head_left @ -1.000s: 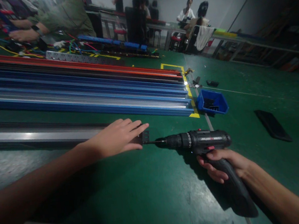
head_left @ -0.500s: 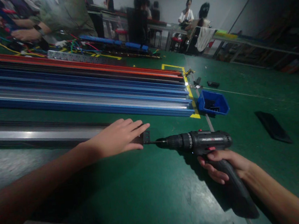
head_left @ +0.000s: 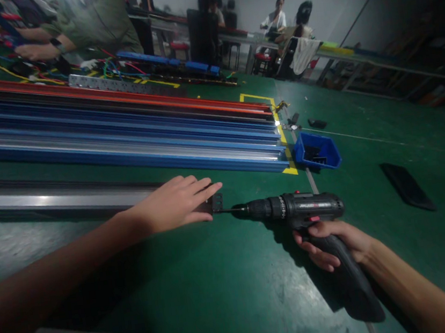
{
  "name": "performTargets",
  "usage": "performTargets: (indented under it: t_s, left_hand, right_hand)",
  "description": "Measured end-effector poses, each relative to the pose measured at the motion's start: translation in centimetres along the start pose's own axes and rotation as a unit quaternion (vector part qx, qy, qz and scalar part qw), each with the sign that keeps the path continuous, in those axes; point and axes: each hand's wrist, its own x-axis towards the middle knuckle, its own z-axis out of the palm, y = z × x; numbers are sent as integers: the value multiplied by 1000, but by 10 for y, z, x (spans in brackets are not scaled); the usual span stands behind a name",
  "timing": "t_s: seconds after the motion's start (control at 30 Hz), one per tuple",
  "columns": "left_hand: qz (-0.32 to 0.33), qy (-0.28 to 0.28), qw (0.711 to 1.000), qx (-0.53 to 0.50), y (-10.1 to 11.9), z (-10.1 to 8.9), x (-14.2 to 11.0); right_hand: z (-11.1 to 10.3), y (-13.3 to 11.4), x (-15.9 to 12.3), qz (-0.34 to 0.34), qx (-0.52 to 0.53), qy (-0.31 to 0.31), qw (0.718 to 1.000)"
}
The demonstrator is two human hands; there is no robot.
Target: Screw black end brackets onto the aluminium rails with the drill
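Note:
My left hand (head_left: 176, 203) lies flat, fingers stretched out, on the right end of a long grey metal rail (head_left: 48, 201) on the green table. A small black end piece (head_left: 216, 203) sticks out from under my fingertips. My right hand (head_left: 329, 240) is wrapped round the grip of a black cordless drill (head_left: 307, 213). The drill lies level, and its bit touches the black end piece.
Long blue, silver and orange rails (head_left: 121, 135) lie stacked behind the grey one. A small blue bin (head_left: 317, 150) with dark parts stands at their right end. A flat black object (head_left: 406, 179) lies to the right. Another person (head_left: 79, 22) works at the far left; others sit at tables behind.
Hands and drill hold almost the same place; the view has shifted slightly, nothing else differs.

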Motion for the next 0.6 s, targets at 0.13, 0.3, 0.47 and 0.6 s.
performTargets:
  t_s: [0.13,0.3,0.47,0.6]
  left_hand:
    - [-2,-4,1000,-1,0,-1,0]
    - [-7,-10,1000,-3,1,-2,0]
    - [-3,4,1000,-3,0,1,-1]
    - [-3,2,1000,14,1,2,-1]
  right_hand:
    - [0,0,1,-9,-7,-6,1000]
    - [0,-1,-1,-2,-2,-3,1000]
    - [0,0,0,2,8,-6,1000]
    - [-1,1,0,1,10,-8,1000]
